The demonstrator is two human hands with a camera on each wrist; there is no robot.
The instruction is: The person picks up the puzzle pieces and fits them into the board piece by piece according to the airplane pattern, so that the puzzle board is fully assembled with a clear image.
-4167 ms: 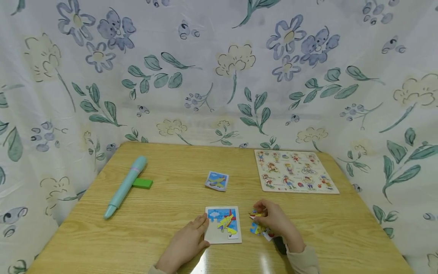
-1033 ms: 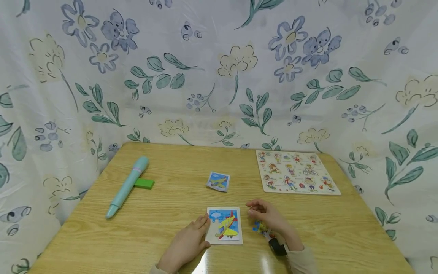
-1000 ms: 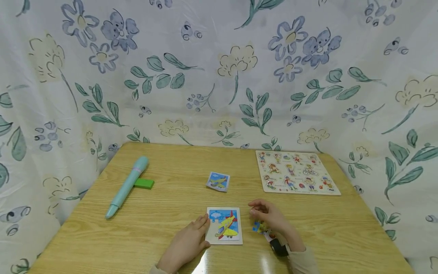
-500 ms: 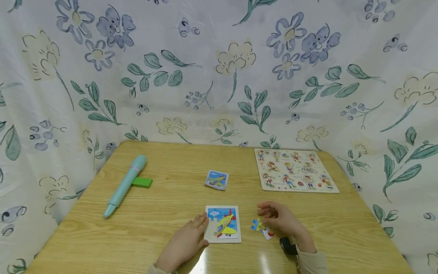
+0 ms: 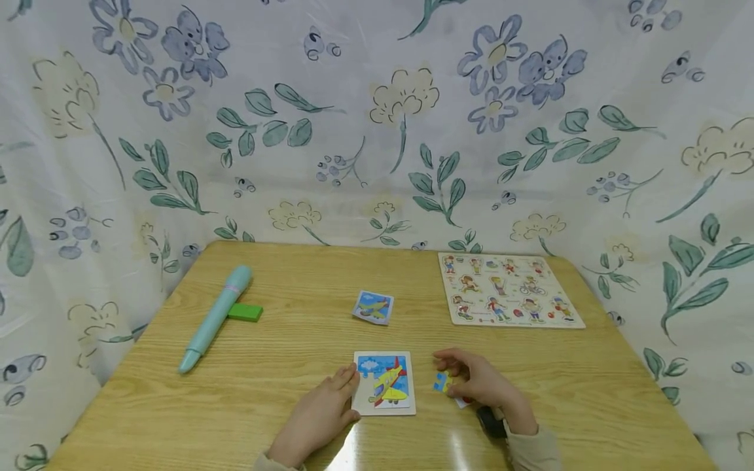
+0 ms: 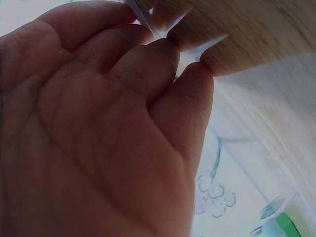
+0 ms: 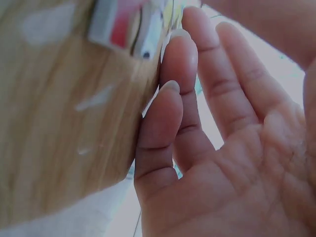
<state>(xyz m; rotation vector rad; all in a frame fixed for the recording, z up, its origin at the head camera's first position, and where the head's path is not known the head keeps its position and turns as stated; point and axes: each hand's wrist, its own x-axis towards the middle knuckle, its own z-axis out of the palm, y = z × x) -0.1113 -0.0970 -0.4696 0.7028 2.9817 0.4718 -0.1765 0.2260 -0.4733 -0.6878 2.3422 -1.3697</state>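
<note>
In the head view my left hand [image 5: 321, 415] lies against the left edge of a small jigsaw board [image 5: 384, 411], its fingertips touching the rim. The board carries a partly assembled yellow airplane on blue sky; its lower left shows bare wood. The left wrist view shows that hand's palm [image 6: 103, 128] with fingers extended. To the board's right, my right hand [image 5: 485, 383] hovers low over a little pile, thumb at a blue-and-yellow puzzle piece [image 5: 442, 380]. A white-and-red puzzle piece [image 5: 462, 402] is partly covered by this hand. Loosely bent right-hand fingers [image 7: 180, 64] appear in the right wrist view beside the pieces.
Behind the board lies a small airplane picture card [image 5: 374, 307]. A flat wooden peg puzzle [image 5: 509, 291] with children's figures sits at the back right. At the left a turquoise pen-shaped object [image 5: 215, 320] lies by a green block [image 5: 245, 313]. Floral cloth surrounds the wooden table.
Compared with the earliest frame, more airplane pieces sit at the board's lower right. My right hand withdrew slightly rightward, then came back over the loose pieces. The left hand has stayed at the board.
</note>
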